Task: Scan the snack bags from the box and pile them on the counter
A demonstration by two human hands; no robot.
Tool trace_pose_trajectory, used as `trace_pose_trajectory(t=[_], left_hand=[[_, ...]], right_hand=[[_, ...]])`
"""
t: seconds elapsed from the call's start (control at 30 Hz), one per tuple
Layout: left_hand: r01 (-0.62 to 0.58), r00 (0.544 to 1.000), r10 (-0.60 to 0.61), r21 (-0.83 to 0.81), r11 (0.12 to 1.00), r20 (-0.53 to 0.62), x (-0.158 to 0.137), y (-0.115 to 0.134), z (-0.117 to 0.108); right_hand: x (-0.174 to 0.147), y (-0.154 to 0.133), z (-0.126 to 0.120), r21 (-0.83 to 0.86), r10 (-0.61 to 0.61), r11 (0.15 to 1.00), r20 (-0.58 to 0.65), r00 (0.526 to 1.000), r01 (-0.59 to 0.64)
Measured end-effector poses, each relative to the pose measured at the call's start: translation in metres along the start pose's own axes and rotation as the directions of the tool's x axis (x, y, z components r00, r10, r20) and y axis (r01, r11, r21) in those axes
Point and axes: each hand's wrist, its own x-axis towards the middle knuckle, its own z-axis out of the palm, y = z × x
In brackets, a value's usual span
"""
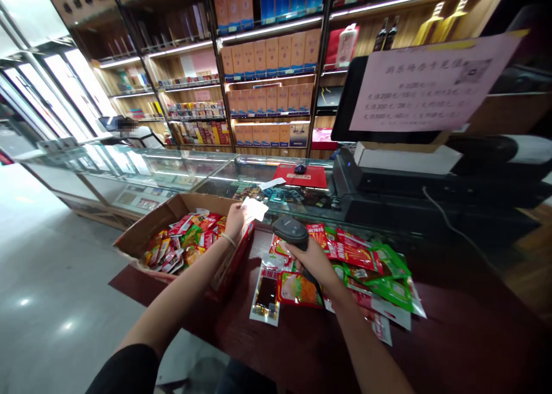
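Observation:
My left hand [235,221] is closed on a small white packet [255,209], overexposed so its print cannot be read. That hand is above the right side of an open cardboard box [142,218] full of snack packets [185,241]. In my right hand [313,259] is a black barcode scanner [290,228], its head facing left toward the white packet. Below the scanner, a dark snack packet with silver edges [266,293] and a red-and-green packet [297,287] lie on the dark red counter [259,348]. Red and green packets [366,261] are piled to the right.
A glass display case [207,178] runs behind the counter, with a red mat [317,176] and a computer mouse [300,168] on it. At the right stands a monitor [351,95] with a paper sign [431,83]. Shelves of boxes [269,54] line the wall. A person [138,134] sits far left.

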Motion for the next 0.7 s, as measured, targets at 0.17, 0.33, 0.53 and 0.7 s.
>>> trace_pose_trajectory(t=[0.17, 0.33, 0.53, 0.7], left_hand=[[-0.072, 0.997, 0.070, 0.182, 0.981, 0.015, -0.008, 0.001, 0.005], [-0.275, 0.915, 0.098, 0.429, 0.860, 0.390, -0.020, -0.009, 0.032], [-0.616, 0.721, 0.101, 0.567, 0.547, 0.686, -0.080, -0.036, 0.104], [-0.752, 0.510, -0.033, 0.464, 0.469, 0.860, -0.147, -0.088, 0.149]], right_hand=[[-0.010, 0.001, -0.020, 0.020, -0.023, 1.000, -0.036, 0.999, 0.024], [-0.034, 0.013, -0.070, -0.029, 0.027, 0.999, -0.150, 0.988, -0.032], [-0.084, 0.042, -0.132, 0.038, 0.105, 0.994, -0.367, 0.924, -0.098], [-0.136, 0.062, -0.163, 0.177, 0.189, 0.978, -0.500, 0.845, -0.114]])
